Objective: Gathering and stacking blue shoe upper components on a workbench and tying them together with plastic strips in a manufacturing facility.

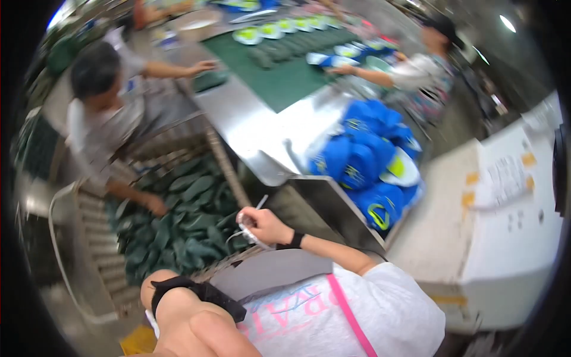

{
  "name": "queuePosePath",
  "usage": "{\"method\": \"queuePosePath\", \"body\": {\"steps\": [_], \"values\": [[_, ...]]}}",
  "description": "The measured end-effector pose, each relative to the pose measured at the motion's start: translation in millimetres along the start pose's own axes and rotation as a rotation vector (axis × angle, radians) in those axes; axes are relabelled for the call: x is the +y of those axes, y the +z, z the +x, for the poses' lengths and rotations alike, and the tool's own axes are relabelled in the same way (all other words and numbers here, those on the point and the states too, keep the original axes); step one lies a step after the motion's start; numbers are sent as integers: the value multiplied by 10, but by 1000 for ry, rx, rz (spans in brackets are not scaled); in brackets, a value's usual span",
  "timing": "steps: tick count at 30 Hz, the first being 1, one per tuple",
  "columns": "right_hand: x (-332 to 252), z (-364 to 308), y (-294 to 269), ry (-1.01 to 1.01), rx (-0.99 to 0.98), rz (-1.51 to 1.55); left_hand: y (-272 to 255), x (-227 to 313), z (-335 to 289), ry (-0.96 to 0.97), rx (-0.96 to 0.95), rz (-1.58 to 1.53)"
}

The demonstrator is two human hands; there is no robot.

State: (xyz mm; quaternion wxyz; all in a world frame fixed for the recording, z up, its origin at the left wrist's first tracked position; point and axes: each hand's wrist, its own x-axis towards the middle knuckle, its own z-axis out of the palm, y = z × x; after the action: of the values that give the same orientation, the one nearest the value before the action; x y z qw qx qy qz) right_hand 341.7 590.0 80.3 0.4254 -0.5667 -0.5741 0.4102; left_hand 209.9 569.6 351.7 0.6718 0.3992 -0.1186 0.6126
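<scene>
My right hand (pixel 262 225), with a black band at the wrist, is raised in front of my body and closed on a thin white strip (pixel 262 202). Motion blur keeps me from naming the strip's kind. Just beyond and left of it stands a crate (pixel 92 247) heaped with dark green, flat oval pieces (pixel 184 238). My left hand (pixel 158 282) is low at the crate's near edge, with black cloth (pixel 199 293) around the arm behind it. Its fingers are hidden, so what it holds, if anything, cannot be told.
A metal table (pixel 250 137) with a green belt carries rows of green and white-yellow pieces. Blue shoe-upper-like pieces (pixel 366 154) fill a bin on the right. One person (pixel 110 113) reaches into the crate; another (pixel 425 77) works across the table. A white board (pixel 499 202) stands at right.
</scene>
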Motion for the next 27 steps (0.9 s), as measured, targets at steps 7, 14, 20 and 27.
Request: {"method": "queuePosePath", "body": {"steps": [7, 14, 20, 27], "values": [[483, -844, -512, 275, 292, 43, -413, -594, 599, -289, -653, -420], [508, -1266, -620, 338, 465, 81, -314, -898, 547, -268, -606, -549], [464, -1173, -606, 274, 491, 14, -298, -1015, 578, -263, -612, -579], [444, -1108, -635, 217, 452, 15, -346, -979, 576, -262, -594, -533]]}}
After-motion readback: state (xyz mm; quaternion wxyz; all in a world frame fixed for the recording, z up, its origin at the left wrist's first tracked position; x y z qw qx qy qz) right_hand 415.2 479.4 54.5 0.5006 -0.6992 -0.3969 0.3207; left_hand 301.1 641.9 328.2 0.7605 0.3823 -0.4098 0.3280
